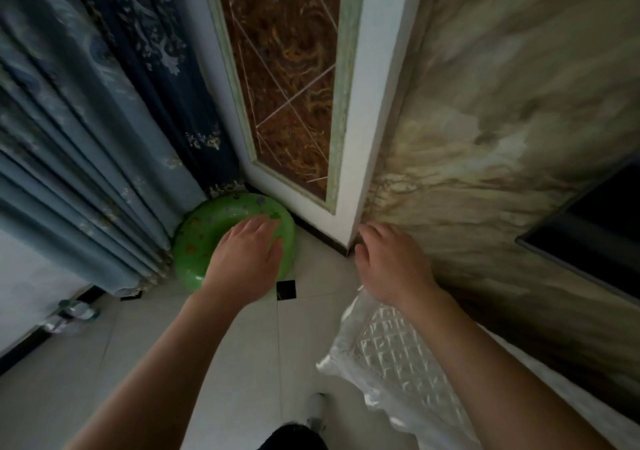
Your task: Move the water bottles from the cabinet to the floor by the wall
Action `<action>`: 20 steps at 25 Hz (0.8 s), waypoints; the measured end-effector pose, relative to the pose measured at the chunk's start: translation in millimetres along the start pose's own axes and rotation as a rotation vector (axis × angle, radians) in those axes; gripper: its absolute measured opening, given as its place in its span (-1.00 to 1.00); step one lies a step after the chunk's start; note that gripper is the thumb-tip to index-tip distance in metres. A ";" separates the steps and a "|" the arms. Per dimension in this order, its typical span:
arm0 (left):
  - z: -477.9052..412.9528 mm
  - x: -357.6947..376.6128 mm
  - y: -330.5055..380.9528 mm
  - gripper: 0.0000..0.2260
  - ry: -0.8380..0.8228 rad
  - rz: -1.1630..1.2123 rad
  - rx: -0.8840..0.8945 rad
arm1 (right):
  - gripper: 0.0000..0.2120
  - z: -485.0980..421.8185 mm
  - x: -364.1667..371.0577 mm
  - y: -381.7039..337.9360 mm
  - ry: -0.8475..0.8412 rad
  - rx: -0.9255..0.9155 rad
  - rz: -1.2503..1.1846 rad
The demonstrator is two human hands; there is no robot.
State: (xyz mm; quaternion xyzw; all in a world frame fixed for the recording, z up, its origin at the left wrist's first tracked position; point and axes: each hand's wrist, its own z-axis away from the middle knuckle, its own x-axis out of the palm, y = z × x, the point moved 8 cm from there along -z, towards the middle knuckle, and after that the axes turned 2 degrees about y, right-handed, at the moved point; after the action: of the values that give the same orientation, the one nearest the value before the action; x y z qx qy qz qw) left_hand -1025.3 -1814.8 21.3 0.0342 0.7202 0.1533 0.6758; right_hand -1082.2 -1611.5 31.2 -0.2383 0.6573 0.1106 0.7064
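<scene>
green swim ring [204,238], blue curtain [86,137], tiled floor [214,345]

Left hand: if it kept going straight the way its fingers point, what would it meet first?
Most likely the green inflatable ring lying in the corner; the left hand is empty and spread over it, fingers toward its far rim. Depth is unclear, so contact can't be judged.

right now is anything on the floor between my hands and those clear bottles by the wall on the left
Nothing visible. The clear plastic water bottles lie by the wall, and bare pale tiled floor runs toward them. The green inflatable ring sits farther back, under the left hand. Both hands are empty.
</scene>
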 end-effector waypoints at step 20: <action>209.7 88.8 335.1 -0.58 -0.023 0.028 0.122 | -0.60 347.2 -43.3 247.9 0.023 0.122 0.031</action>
State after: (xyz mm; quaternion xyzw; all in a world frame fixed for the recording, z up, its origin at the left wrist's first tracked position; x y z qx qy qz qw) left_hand -879.4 -1436.9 16.9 0.0871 0.7200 0.1181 0.6783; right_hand -899.3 -1223.7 34.1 -0.1860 0.6744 0.0785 0.7102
